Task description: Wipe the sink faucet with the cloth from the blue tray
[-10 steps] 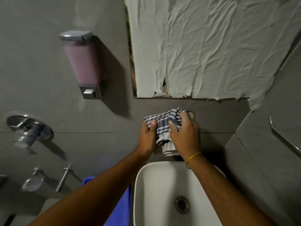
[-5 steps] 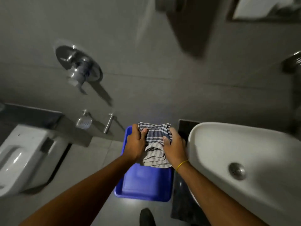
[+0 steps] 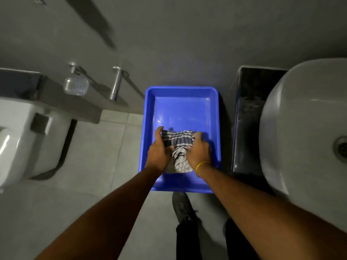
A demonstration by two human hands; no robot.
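A blue-and-white checked cloth (image 3: 178,147) is bunched between my two hands, over the near half of the blue tray (image 3: 180,107) that stands on the floor. My left hand (image 3: 158,151) grips the cloth's left side and my right hand (image 3: 199,152), with a yellow band at the wrist, grips its right side. The cloth's lower end hangs down into the tray. The white sink (image 3: 304,124) fills the right edge with its drain (image 3: 341,147) showing. The faucet is out of view.
A dark bin (image 3: 247,117) stands between the tray and the sink. A white toilet (image 3: 24,139) sits at the left under a grey ledge, with a soap holder (image 3: 76,87) and a metal tap (image 3: 116,83) on the wall. My shoe (image 3: 183,207) is just below the tray.
Both hands carried the cloth from the wall above the sink down and left over the blue tray. The view swung down from the mirror and dispenser to the floor.
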